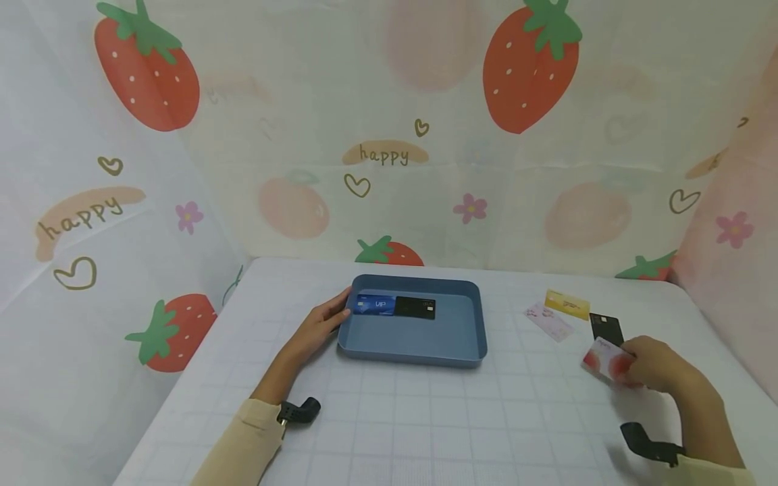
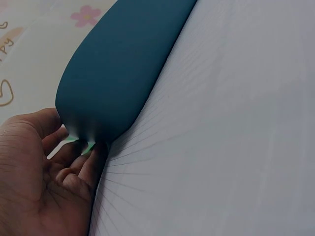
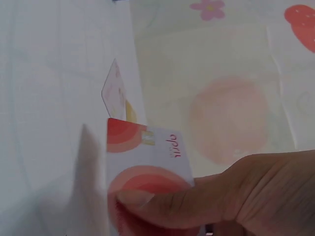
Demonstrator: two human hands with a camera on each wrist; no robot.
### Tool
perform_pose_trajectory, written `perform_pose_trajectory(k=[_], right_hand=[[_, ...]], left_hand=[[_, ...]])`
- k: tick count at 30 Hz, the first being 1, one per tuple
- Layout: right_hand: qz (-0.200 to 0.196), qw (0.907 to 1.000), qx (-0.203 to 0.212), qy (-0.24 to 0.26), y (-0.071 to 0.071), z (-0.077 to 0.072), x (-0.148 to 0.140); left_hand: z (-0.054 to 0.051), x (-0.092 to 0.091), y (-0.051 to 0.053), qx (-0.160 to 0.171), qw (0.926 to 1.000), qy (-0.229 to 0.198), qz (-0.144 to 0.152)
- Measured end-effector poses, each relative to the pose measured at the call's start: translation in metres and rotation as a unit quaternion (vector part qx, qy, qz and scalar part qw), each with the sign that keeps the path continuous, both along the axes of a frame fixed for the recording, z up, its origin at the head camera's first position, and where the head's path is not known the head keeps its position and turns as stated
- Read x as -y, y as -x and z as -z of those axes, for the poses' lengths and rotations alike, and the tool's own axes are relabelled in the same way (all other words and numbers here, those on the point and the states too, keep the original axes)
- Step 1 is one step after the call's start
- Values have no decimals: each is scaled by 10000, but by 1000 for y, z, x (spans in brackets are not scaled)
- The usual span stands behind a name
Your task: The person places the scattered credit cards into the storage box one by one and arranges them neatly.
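My right hand [image 1: 659,364] pinches a white bank card with red circles [image 1: 608,360], held just over the table at the right. The right wrist view shows the thumb flat on that card [image 3: 147,162]. Behind it lies a black card [image 1: 606,329], partly covered from the head view. A yellow card [image 1: 568,304] and a pale pink card [image 1: 549,321] lie close by. At the blue tray [image 1: 413,349], my left hand [image 1: 319,327] grips the left end, its fingers bent against the wall [image 2: 108,98]. Inside, a blue VIP card [image 1: 375,305] and a black card [image 1: 416,308] sit side by side.
The white table [image 1: 425,425] has a faint grid pattern. Cloth with strawberries [image 1: 531,67] hangs behind it and along both sides. A dark wrist mount [image 1: 653,445] sits on the right forearm, another [image 1: 299,410] on the left.
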State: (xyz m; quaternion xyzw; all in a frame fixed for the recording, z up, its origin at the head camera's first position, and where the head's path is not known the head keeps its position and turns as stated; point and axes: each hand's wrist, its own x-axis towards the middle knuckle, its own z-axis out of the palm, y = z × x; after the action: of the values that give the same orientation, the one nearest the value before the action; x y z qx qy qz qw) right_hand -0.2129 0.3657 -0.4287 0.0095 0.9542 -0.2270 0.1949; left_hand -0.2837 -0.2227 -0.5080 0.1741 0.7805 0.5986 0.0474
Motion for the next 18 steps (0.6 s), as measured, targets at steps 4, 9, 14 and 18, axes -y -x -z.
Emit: perform_pose_trajectory(k=[4,9,14,18], right_hand=[[2,9991,-398,131,1,-8,4],[178,9950,-926,338,1,-15,9],[390,9869,-1492,484,-3,-18,13],[690,9788,-1812,655,-6,-20,17]], left_hand=[[0,0,0,25,10000,-20,-12],[0,-1,0,42,9999,-109,37],[-1,-1,0,65,9999,-154,28],[-2,-1,-1,66,9999,-97,11]])
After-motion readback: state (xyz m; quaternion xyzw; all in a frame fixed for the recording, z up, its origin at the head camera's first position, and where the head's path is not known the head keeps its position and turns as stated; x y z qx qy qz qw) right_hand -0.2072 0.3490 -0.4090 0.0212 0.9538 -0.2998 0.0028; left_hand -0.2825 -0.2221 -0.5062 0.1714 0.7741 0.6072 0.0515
